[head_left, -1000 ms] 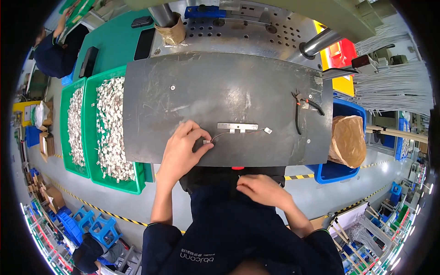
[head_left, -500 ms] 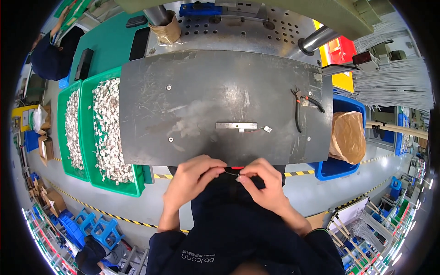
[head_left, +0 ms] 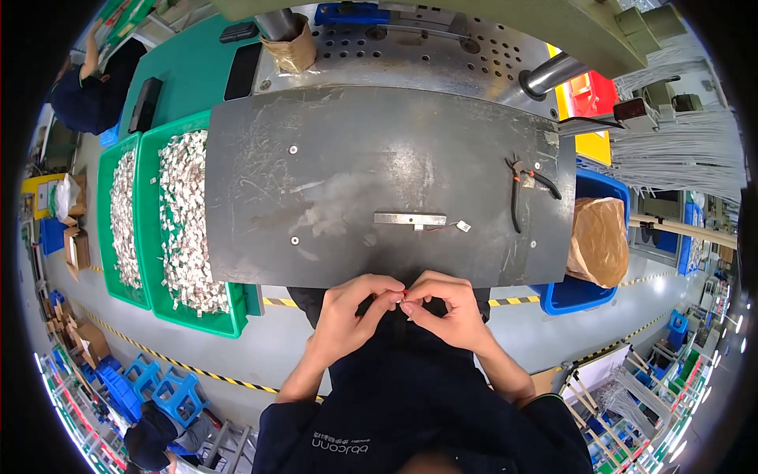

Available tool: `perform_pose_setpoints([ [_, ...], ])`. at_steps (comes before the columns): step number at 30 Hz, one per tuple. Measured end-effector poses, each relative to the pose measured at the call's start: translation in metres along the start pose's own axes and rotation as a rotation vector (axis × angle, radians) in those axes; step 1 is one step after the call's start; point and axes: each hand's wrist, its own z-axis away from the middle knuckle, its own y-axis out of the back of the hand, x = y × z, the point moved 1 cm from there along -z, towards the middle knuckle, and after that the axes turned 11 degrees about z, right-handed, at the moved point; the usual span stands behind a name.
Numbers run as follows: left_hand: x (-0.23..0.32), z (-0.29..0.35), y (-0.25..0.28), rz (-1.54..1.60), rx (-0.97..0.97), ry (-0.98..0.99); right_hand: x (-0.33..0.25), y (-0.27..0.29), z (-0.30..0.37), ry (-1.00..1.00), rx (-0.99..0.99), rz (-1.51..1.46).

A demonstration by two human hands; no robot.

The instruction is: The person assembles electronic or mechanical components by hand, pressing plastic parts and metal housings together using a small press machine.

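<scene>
Just past the near edge of the dark work plate (head_left: pixel 339 189), my left hand (head_left: pixel 347 312) and my right hand (head_left: pixel 448 310) meet fingertip to fingertip. Both are closed in a pinch on a short thin wire (head_left: pixel 402 299) with a tiny light end. Fingers cover most of it. On the plate beyond my hands lies a narrow silvery bar (head_left: pixel 395 218), from which a thin wire runs to a small white connector (head_left: pixel 463 226). Cutting pliers (head_left: pixel 516 201) with black and orange handles rest farther right, touched by neither hand.
Green bins (head_left: pixel 235 322) full of small whitish parts stand left of the plate. To the right is a blue bin (head_left: pixel 557 300) with brown paper (head_left: pixel 600 241). A steel post (head_left: pixel 549 75) rises behind. Another person (head_left: pixel 79 99) is at the far left.
My hands have come together, closing the gap where the thin wire showed between them. The bar and pliers stay where they lay on the plate.
</scene>
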Motion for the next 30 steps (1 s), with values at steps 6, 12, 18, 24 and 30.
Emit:
perform_pose_setpoints([
  [6, -0.011, -0.004, -0.005, 0.160, 0.134, 0.000, 0.003, -0.009, 0.005, -0.027, 0.014, -0.028],
  [12, -0.005, -0.015, 0.002, 0.097, 0.112, 0.023, 0.000, -0.014, 0.002, -0.065, -0.034, 0.006],
  [18, 0.006, -0.022, 0.011, 0.041, 0.030, 0.019, 0.002, -0.006, -0.002, -0.157, -0.038, -0.135],
  [24, 0.012, -0.025, 0.012, 0.023, -0.055, 0.017, 0.002, 0.000, -0.016, -0.033, 0.004, -0.173],
  [30, 0.011, -0.025, 0.012, 0.011, -0.082, 0.034, 0.002, 0.006, -0.018, -0.126, -0.094, -0.159],
])
